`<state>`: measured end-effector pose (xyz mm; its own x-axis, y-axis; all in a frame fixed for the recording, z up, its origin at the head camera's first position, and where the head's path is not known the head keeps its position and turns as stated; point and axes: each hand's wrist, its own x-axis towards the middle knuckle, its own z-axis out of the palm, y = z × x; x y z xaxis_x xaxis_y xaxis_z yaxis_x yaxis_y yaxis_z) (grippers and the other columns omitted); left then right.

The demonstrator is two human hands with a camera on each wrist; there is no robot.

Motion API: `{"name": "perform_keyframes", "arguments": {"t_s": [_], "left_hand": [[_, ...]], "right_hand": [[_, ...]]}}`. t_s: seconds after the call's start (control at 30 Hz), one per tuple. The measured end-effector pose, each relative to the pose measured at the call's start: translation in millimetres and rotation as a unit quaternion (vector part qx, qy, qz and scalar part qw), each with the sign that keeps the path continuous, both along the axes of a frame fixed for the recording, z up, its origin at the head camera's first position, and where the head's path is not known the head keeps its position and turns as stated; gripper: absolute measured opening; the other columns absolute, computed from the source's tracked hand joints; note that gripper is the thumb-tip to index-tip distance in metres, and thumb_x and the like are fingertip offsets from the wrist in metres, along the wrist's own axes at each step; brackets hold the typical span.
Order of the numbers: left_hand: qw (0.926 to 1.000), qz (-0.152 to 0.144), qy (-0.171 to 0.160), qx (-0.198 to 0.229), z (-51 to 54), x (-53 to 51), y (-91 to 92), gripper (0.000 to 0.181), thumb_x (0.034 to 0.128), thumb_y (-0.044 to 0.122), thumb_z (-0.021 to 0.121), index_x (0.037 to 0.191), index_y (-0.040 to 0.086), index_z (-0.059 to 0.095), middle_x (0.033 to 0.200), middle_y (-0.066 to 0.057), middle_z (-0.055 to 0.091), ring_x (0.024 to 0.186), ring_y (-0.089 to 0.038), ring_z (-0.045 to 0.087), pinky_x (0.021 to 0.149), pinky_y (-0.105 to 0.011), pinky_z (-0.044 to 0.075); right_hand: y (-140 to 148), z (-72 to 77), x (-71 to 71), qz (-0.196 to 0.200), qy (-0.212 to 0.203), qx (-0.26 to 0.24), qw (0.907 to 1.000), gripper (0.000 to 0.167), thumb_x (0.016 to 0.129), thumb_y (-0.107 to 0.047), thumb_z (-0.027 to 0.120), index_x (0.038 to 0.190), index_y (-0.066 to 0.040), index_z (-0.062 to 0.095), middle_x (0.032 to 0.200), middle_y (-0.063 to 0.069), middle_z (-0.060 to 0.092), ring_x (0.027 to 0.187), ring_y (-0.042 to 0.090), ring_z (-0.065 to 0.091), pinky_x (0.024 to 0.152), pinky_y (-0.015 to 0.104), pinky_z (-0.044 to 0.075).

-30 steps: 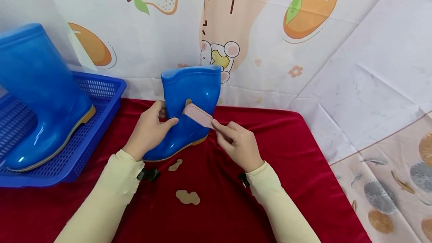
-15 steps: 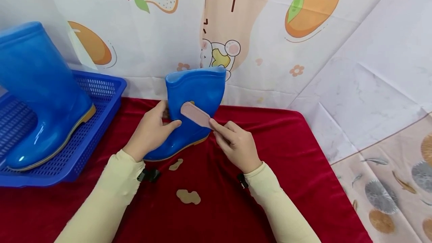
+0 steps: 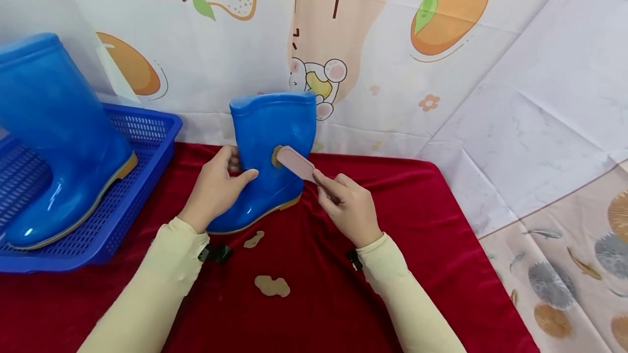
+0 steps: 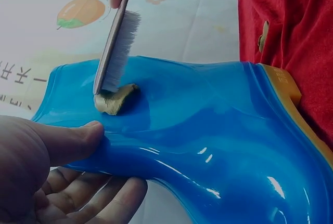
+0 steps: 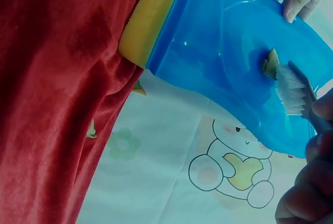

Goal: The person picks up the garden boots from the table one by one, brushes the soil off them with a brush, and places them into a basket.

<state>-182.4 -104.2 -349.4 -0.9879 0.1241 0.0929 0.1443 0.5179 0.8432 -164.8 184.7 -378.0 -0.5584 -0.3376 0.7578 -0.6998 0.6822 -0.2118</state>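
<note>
Blue boot (image 3: pixel 267 121) held in place, brush (image 3: pixel 296 165) set against its shaft

The blue boot stands upright on the red cloth (image 3: pixel 417 206), towards the far edge and close to the printed sheet (image 3: pixel 196 78). Its toe points left and near; its yellow-edged heel is to the right. A muddy tan patch (image 3: pixel 275 157) sits midway up the shaft. In the left wrist view, this patch is uneven and raised, and the white bristles (image 4: pixel 121 52) meet its edge.

The right hand (image 3: pixel 350 208) is curled closed around the brush handle, on the right side of the boot. The brush has a flat pinkish back and slants from the hand up to the far left.

The left hand (image 3: pixel 216 187) is partly closed and grips the front of the shaft, thumb on the near face and fingers round the other side.

Two flat tan blotches lie on the near side of the boot: a small blotch (image 3: pixel 254 239) close to the sole and a larger blotch (image 3: pixel 272 286) nearer the person. Their material cannot be determined.

To the left, a blue basket (image 3: pixel 173 129) with slotted walls holds a second boot (image 3: pixel 54 108), also blue, its toe pointing near and left.
</note>
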Motion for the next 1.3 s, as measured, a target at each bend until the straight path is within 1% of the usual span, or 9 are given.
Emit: {"name": "perform_keyframes", "arguments": {"t_s": [0.2,0.27,0.47,0.57,0.63,0.77,0.87,1.1,1.3], "left_hand": [[0.9999,0.000,0.011,-0.006,0.5,0.3,2.4,0.048,0.1031,0.024,0.066,0.140,0.001,0.047,0.125,-0.021,0.062,0.114,-0.040,0.063,0.100,-0.065,0.051],[0.9999,0.000,0.013,-0.008,0.1,-0.1,3.2,0.047,0.1030,0.023,0.066,0.140,0.002,0.047,0.125,-0.020,0.063,0.114,-0.039,0.063,0.100,-0.064,0.051],[0.9999,0.008,0.012,-0.003,-1.0,-1.5,5.0,0.047,0.1028,0.025,0.066,0.139,0.002,0.047,0.125,-0.020,0.062,0.114,-0.040,0.063,0.101,-0.066,0.050],[0.9998,0.014,0.014,0.002,-3.0,-1.9,5.4,0.047,0.1027,0.026,0.066,0.139,0.002,0.048,0.125,-0.021,0.062,0.114,-0.040,0.062,0.101,-0.066,0.049],[0.9997,0.018,0.017,0.004,-4.6,-2.2,5.5,0.047,0.1026,0.026,0.066,0.139,0.002,0.048,0.125,-0.020,0.062,0.114,-0.040,0.062,0.102,-0.065,0.049],[0.9995,0.024,0.022,0.005,-6.2,-2.4,5.1,0.046,0.1030,0.025,0.066,0.138,0.002,0.048,0.124,-0.020,0.062,0.113,-0.039,0.062,0.102,-0.064,0.050],[0.9994,0.024,0.023,0.004,-6.2,-2.2,4.5,0.045,0.1033,0.025,0.065,0.138,0.002,0.048,0.123,-0.020,0.062,0.113,-0.038,0.062,0.102,-0.064,0.050],[0.9995,0.023,0.021,0.004,-5.8,-2.2,3.9,0.044,0.1031,0.026,0.066,0.136,0.002,0.048,0.122,-0.020,0.062,0.111,-0.038,0.061,0.101,-0.064,0.051],[0.9995,0.025,0.018,0.004,-6.4,-3.2,2.8,0.043,0.1033,0.026,0.065,0.135,0.003,0.049,0.121,-0.019,0.061,0.111,-0.038,0.061,0.100,-0.064,0.051]], "right_hand": [[-6,-2.2,1.9,0.034,-0.003,0.007,0.9994,0.039,0.090,-0.002,0.074,0.128,-0.012,0.075,0.072,-0.001,0.053,0.054,0.007,0.038,0.045,0.020,0.032],[-8,-2.9,2.7,0.039,-0.004,0.014,0.9991,0.040,0.090,-0.003,0.075,0.129,-0.012,0.074,0.072,-0.001,0.054,0.054,0.007,0.038,0.045,0.020,0.032],[-2,1.3,3.5,0.004,-0.007,0.009,0.9999,0.036,0.090,-0.004,0.074,0.125,-0.013,0.077,0.067,-0.002,0.051,0.054,0.006,0.035,0.045,0.021,0.031],[0,3.1,4.1,0.005,-0.008,0.001,1.0000,0.036,0.089,-0.003,0.074,0.123,-0.013,0.077,0.067,-0.002,0.051,0.055,0.006,0.036,0.045,0.021,0.032],[0,3.1,4.2,0.015,-0.007,0.008,0.9998,0.036,0.089,-0.004,0.075,0.124,-0.012,0.077,0.068,-0.002,0.052,0.055,0.006,0.037,0.046,0.021,0.032],[-3,2.2,4.1,0.051,-0.012,0.037,0.9979,0.040,0.090,-0.005,0.076,0.129,-0.013,0.074,0.072,-0.002,0.052,0.056,0.006,0.037,0.047,0.018,0.030],[-5,1.4,3.8,0.064,-0.014,0.050,0.9966,0.042,0.091,-0.006,0.077,0.131,-0.014,0.073,0.072,-0.002,0.051,0.055,0.005,0.036,0.047,0.018,0.028],[-1,3.5,3.9,0.025,-0.008,0.030,0.9992,0.040,0.089,-0.003,0.075,0.128,-0.014,0.075,0.069,-0.001,0.052,0.053,0.005,0.036,0.044,0.020,0.030],[3,5.7,2.9,0.009,0.002,0.022,0.9997,0.036,0.089,-0.005,0.072,0.124,-0.013,0.077,0.065,-0.003,0.048,0.053,0.004,0.034,0.043,0.020,0.030]]}}
